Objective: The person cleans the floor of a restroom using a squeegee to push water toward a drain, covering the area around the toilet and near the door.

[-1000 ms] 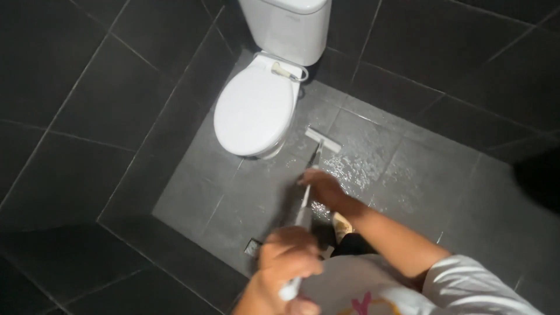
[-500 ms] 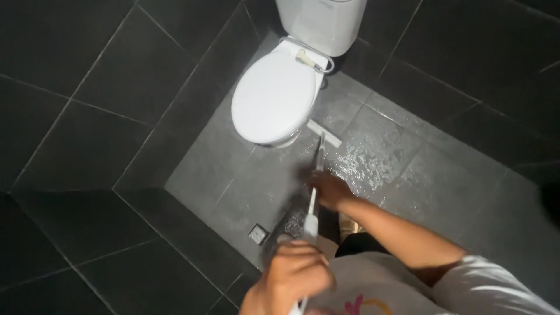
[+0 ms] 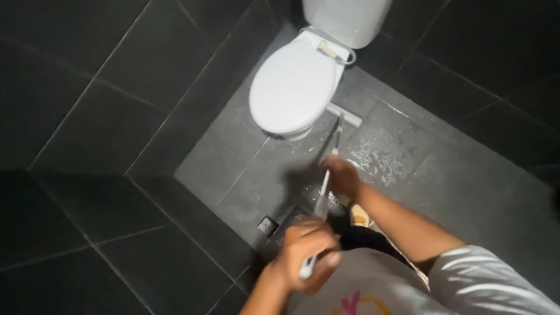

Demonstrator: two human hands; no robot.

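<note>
While both hands, left hand (image 3: pixel 306 251) and right hand (image 3: pixel 343 177), clamp the squeegee (image 3: pixel 332 146), its blade pushes water on the floor (image 3: pixel 233 169) beside the toilet (image 3: pixel 294 84), so next comes a steady pull

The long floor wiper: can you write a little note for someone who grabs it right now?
Left hand: closed on the near end of the white handle.
Right hand: gripping the handle farther down.
The floor wiper's blade sits on the grey floor right beside the base of the white toilet, lid shut.
Done: cannot tell how much is wiped.
Left: a wet, shiny patch lies right of the handle.
</note>
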